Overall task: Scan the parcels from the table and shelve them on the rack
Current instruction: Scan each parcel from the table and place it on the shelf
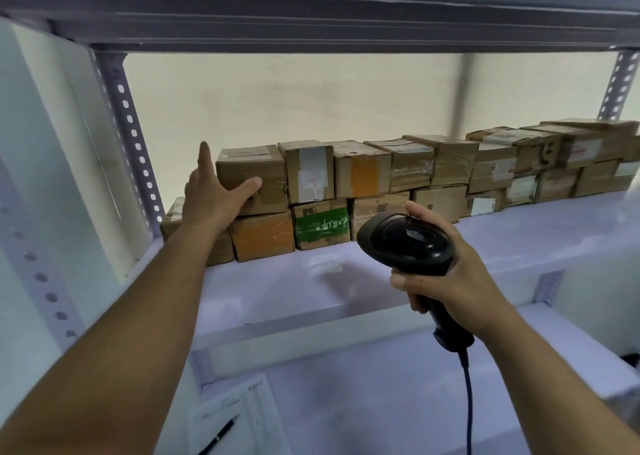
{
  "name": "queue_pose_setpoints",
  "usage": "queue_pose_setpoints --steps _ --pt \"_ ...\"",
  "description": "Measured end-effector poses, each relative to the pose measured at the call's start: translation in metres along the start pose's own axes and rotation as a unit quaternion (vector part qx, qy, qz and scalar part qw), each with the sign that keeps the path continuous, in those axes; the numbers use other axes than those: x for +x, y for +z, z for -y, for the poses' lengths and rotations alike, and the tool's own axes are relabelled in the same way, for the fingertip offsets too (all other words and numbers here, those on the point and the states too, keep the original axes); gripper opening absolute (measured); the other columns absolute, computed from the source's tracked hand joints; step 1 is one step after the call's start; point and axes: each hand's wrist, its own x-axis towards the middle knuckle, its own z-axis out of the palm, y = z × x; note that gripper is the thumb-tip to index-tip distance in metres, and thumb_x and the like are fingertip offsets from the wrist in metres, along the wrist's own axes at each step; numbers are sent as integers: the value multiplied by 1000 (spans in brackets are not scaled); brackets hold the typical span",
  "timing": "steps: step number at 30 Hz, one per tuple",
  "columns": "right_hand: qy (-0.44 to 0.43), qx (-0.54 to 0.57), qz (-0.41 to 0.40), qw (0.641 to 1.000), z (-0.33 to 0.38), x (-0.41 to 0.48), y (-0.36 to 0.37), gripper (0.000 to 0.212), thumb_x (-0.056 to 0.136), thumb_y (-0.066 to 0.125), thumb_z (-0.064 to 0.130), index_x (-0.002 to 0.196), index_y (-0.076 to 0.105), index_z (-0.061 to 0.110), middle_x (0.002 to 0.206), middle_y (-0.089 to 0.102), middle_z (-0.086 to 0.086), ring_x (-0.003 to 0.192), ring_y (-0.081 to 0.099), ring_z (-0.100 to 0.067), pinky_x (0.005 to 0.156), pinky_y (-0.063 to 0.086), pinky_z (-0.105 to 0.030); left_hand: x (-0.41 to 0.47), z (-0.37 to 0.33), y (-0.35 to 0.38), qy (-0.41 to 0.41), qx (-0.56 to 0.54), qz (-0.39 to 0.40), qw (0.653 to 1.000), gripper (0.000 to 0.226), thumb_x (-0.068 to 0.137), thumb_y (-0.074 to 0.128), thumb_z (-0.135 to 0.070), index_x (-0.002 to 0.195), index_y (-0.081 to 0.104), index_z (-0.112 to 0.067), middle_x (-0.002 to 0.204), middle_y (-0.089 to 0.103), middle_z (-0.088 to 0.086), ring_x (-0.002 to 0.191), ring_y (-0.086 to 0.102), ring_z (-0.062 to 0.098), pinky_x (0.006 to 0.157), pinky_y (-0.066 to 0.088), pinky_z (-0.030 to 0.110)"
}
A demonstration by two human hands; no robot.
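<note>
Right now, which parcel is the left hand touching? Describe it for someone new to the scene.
On the rack's shelf, two tiers of cardboard parcels line the back. Go to the upper tier's far left end: the box touched by the left hand. Its face is plain, unlike its white-taped neighbour, and an orange-patched box lies beneath.

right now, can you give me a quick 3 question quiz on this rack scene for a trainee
1. True or false: the right hand holds the scanner.
2. Which parcel does the left hand touch? A: the top left-end parcel. B: the green-labelled one. C: none.
3. Fill in: on the lower shelf, a ___ lies on the paper sheet.

Key: 1 true; 2 A; 3 pen.
</note>
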Motion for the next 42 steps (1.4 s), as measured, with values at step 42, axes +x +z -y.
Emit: queue_pose_setpoints --steps 42 --pt "130 -14 -288 949 -30 -336 -395 90 69 81 -11 126 52 52 115 65 10 60 63 -19 49 52 -37 -455 -285 417 295 7 318 901 75 81 74 -44 143 42 -19 152 38 1 139 32 23 110 24 36"
